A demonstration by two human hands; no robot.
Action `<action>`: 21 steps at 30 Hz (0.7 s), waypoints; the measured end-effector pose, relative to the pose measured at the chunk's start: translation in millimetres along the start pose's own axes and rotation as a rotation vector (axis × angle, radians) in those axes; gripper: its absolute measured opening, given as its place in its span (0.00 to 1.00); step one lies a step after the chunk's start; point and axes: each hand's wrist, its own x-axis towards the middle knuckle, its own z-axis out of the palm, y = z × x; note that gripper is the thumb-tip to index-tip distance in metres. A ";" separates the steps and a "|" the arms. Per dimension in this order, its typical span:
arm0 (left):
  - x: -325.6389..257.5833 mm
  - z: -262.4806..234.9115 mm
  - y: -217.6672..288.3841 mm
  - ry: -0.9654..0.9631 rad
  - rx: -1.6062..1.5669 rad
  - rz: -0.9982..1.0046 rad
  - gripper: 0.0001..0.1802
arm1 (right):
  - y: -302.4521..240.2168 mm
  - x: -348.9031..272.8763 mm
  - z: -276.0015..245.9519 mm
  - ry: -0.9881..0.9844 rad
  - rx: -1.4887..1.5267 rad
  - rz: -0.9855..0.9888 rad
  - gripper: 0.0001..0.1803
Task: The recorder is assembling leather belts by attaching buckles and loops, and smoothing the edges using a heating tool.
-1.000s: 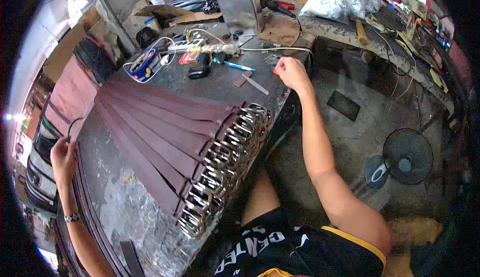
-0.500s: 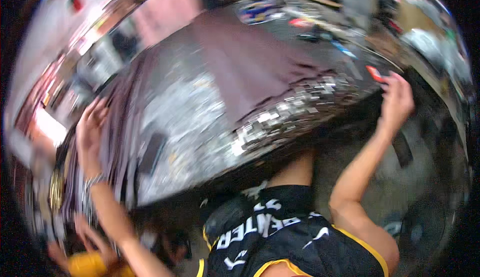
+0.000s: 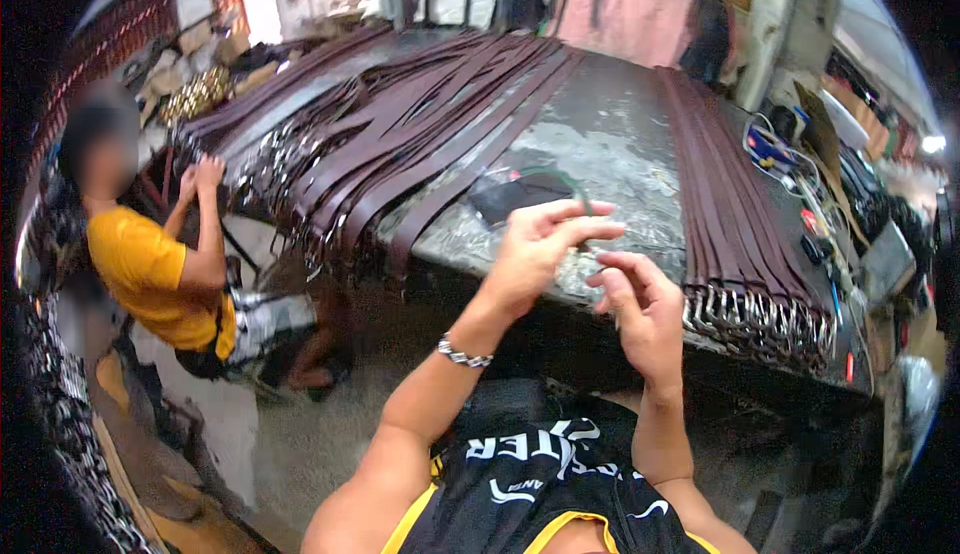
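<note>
Both my hands are raised over the near edge of a work table (image 3: 610, 144), close together. My left hand (image 3: 535, 254), with a chain bracelet at the wrist, has thumb and fingers together around the end of a thin dark green cord (image 3: 572, 182), which arcs up behind the fingers. Bent at the fingers, my right hand (image 3: 648, 319) has its thumb near the index finger; whatever it may pinch is too small to make out. To their right lies a row of dark brown belts (image 3: 715, 174), their metal buckles (image 3: 760, 324) along the table edge.
More brown belts (image 3: 430, 154) spread over the table's left part, buckles overhanging. A dark flat object (image 3: 510, 197) lies behind my left hand. At the left, a person in a yellow shirt (image 3: 150, 274) works at the table. A red item (image 3: 850, 366) lies at the right edge.
My hands have come from far apart to close together in front of me. The right hand has moved away from the red item. My view has swung left, showing the co-worker more fully.
</note>
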 end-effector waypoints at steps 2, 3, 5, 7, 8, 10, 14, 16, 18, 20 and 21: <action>-2.3 14.3 -3.1 0.019 -0.175 -0.083 0.18 | -1.2 3.2 5.4 0.033 0.065 0.018 0.11; -4.9 18.8 -2.9 -0.001 -0.251 -0.121 0.17 | -3.8 1.8 5.3 0.049 0.066 0.036 0.10; -5.7 22.9 -12.3 -0.022 -0.263 -0.126 0.17 | 3.6 1.4 2.4 0.085 0.121 0.022 0.10; -10.0 27.7 -19.3 -0.018 -0.264 -0.157 0.16 | 15.5 0.0 -2.2 0.117 0.159 0.032 0.10; -11.1 30.4 -27.5 0.003 -0.281 -0.154 0.17 | 18.3 -1.0 -1.8 0.097 0.156 0.040 0.10; -14.9 36.6 -33.4 0.061 -0.318 -0.131 0.17 | 18.5 -4.4 0.4 0.149 0.186 0.080 0.10; -27.9 44.0 -36.9 0.100 -0.369 -0.100 0.18 | 30.3 -9.1 2.2 0.144 0.266 0.088 0.10; -37.5 47.6 -32.3 0.106 -0.267 -0.124 0.18 | 37.9 -12.8 -0.4 0.109 0.335 0.078 0.09; -43.0 44.9 -32.6 0.046 -0.265 -0.152 0.22 | 40.3 -17.6 -0.6 0.092 0.500 0.094 0.07; -49.6 49.3 -34.4 0.014 -0.208 0.002 0.30 | 39.0 -21.8 3.4 0.227 0.534 0.076 0.07; -55.2 43.5 -32.6 -0.059 -0.068 -0.009 0.37 | 40.1 -23.3 -1.6 0.254 0.534 0.077 0.07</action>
